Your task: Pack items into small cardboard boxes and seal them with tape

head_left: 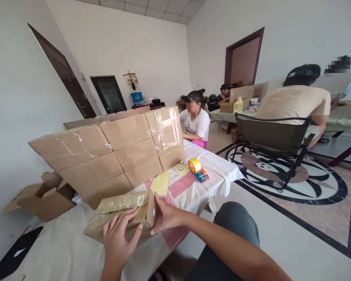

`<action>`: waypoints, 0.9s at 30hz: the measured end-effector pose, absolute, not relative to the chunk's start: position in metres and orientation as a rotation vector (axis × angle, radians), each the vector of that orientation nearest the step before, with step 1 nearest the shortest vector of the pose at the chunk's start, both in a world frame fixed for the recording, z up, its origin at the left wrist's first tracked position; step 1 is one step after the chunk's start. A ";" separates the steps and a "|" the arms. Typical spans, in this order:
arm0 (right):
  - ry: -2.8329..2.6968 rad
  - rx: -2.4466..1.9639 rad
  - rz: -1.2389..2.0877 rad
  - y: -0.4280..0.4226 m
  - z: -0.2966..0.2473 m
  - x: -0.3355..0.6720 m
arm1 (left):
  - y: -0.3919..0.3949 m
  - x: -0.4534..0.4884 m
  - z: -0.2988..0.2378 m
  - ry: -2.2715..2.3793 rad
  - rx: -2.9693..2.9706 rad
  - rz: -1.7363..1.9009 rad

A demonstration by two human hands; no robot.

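So, taped box (122, 204); long axis approx. L–R.

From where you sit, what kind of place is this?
Probably a room used for packing: stacked cardboard boxes, a tape dispenser and a single taped box sit on a cloth-covered table.

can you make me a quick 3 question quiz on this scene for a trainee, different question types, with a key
1. Which hand is laid over the top of the near box?

2. True or false: the tape dispenser rests on the tablecloth, not on the near box.

3. What stands directly behind the near box?
A) a sewing machine
B) a stack of taped cartons
C) a desk lamp

Key
1. The left hand; the right hand is at the box's end.
2. True.
3. B
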State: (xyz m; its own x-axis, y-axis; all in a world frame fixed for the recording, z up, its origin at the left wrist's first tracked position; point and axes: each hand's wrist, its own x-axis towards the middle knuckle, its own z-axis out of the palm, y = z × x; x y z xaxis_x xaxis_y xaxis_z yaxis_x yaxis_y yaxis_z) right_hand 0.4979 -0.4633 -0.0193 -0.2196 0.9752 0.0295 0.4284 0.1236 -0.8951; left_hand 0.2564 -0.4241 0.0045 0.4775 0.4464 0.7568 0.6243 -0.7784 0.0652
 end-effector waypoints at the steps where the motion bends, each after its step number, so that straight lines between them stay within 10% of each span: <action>1: -1.766 -1.381 1.023 -0.462 -0.022 0.494 | -0.424 0.257 0.005 -0.939 -2.509 -1.195; 15: -1.239 -1.218 0.626 -0.473 0.051 0.538 | -0.414 0.274 -0.012 -1.099 -2.382 -1.506; 27: -0.420 -1.348 0.001 -0.480 0.057 0.738 | -0.393 0.332 -0.118 -0.919 -2.953 -0.330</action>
State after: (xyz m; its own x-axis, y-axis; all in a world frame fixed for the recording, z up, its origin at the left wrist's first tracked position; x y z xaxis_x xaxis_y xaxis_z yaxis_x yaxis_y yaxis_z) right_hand 0.7376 -0.4801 0.0570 0.9256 0.2398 0.2929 0.2380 0.2331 -0.9429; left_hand 0.3315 -0.3929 -0.1180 0.8028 0.5577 0.2107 0.5644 -0.8248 0.0326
